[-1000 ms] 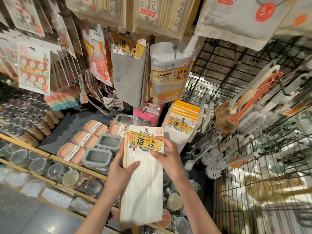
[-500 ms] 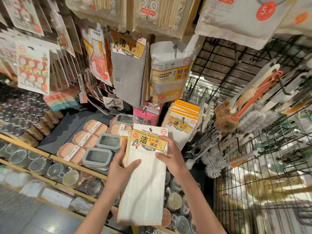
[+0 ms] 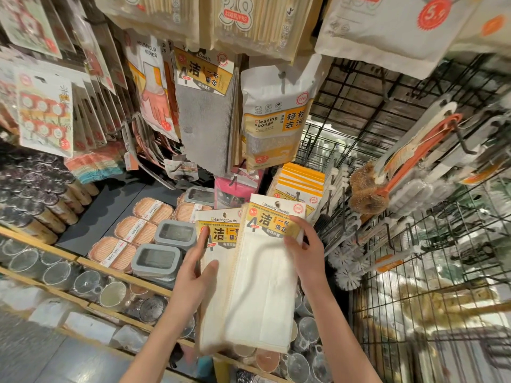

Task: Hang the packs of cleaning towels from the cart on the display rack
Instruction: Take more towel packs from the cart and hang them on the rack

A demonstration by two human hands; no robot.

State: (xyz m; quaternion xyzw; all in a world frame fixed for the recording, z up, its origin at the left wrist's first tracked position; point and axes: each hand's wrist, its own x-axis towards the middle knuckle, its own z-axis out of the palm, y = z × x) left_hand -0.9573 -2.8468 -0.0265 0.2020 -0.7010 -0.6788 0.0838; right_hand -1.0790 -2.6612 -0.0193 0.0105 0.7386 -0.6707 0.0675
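I hold two white packs of cleaning towels with yellow labels low in the middle. My right hand [image 3: 305,254] grips the front pack [image 3: 262,294] by its right edge under the label, raised toward the hook with several same packs [image 3: 300,186] hanging on the display rack [image 3: 359,111]. My left hand [image 3: 197,268] holds the second pack [image 3: 221,236], which sits lower and to the left, partly behind the front one. A grey towel pack [image 3: 206,117] hangs higher up.
A cleaning sponge pack [image 3: 273,120] and household gloves [image 3: 153,87] hang above. Brushes [image 3: 367,189] stick out on hooks at the right. Soap boxes [image 3: 138,230] and grey containers [image 3: 157,258] lie on the shelf below, glass cups [image 3: 83,283] in front. A wire cart [image 3: 431,286] stands at the right.
The two packs have come apart: my right hand lifted the front pack up and right toward the hook, while my left hand kept the other pack lower left.
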